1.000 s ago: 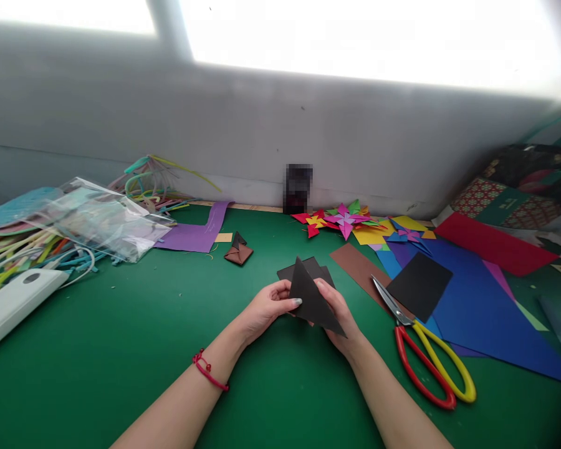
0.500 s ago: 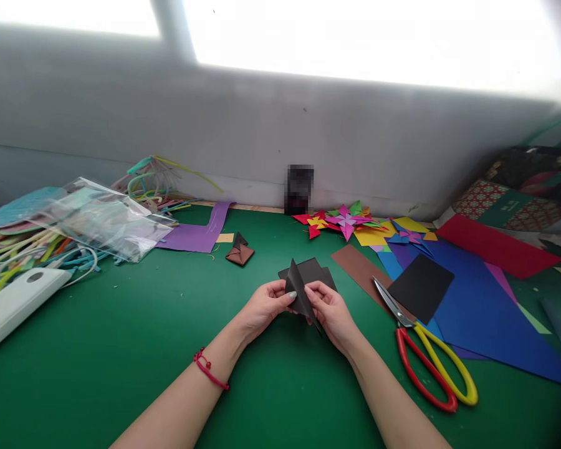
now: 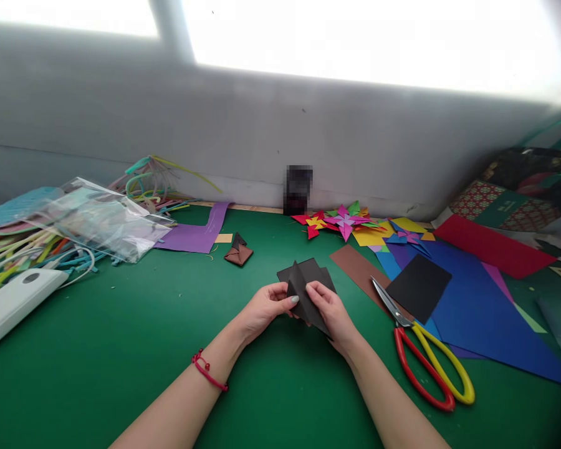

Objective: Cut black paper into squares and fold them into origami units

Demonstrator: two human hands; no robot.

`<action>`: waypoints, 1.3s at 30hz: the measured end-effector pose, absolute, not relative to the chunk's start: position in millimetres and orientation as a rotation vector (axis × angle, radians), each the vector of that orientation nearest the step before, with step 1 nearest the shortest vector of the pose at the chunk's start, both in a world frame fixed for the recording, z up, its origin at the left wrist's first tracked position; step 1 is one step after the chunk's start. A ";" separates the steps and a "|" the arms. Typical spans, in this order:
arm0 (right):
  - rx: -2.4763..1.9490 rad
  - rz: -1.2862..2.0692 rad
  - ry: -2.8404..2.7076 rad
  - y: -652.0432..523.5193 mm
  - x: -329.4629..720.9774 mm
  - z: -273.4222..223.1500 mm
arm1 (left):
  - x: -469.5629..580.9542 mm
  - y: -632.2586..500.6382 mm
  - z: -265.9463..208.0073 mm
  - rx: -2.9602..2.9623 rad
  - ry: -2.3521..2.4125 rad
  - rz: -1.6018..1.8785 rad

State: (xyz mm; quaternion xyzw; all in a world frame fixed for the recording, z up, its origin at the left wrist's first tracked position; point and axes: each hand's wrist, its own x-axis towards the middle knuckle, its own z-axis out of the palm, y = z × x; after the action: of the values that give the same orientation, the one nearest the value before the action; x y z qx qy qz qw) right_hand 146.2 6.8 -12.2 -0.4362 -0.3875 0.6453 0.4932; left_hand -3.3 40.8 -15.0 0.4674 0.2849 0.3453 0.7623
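A piece of black paper (image 3: 303,293) with a raised flap is held between both hands, over more black paper (image 3: 315,269) whose corners show behind it. My left hand (image 3: 267,307) pinches its left edge, thumb on top and fingers partly hidden underneath. On the other side my right hand (image 3: 331,312) grips the flap between thumb and forefinger. Beyond the left hand lies a small folded brown and black paper piece (image 3: 239,252) on the green table (image 3: 121,349).
Scissors (image 3: 404,318) with red and yellow handles lie right of my right hand, touching brown paper (image 3: 359,272) and near a black sheet (image 3: 419,288). Folded paper stars (image 3: 346,221) sit behind. Pipe cleaners (image 3: 14,249) and a clear bag (image 3: 116,221) occupy the left.
The black flap between my hands has tipped over to the right and now lies flatter, showing more of its face. Both hands keep their hold in nearly the same place.
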 end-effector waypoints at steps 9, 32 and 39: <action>-1.014 1.611 -0.800 5.8 148.5 -8.0 | -2.7 39.6 -14.4 0.879 0.605 0.758; -0.921 1.557 -0.732 9.5 145.8 -14.6 | -1.1 39.2 -14.6 1.052 0.591 0.730; -0.979 1.563 -0.891 7.5 145.8 -18.7 | -3.7 40.0 -13.3 1.050 0.550 0.721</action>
State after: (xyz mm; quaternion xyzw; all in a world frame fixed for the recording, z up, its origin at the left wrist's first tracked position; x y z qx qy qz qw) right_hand 145.8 7.5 -18.7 -0.4084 -0.3715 0.6518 0.5199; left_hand -3.7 40.0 -13.3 0.4839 0.2535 0.3321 0.7689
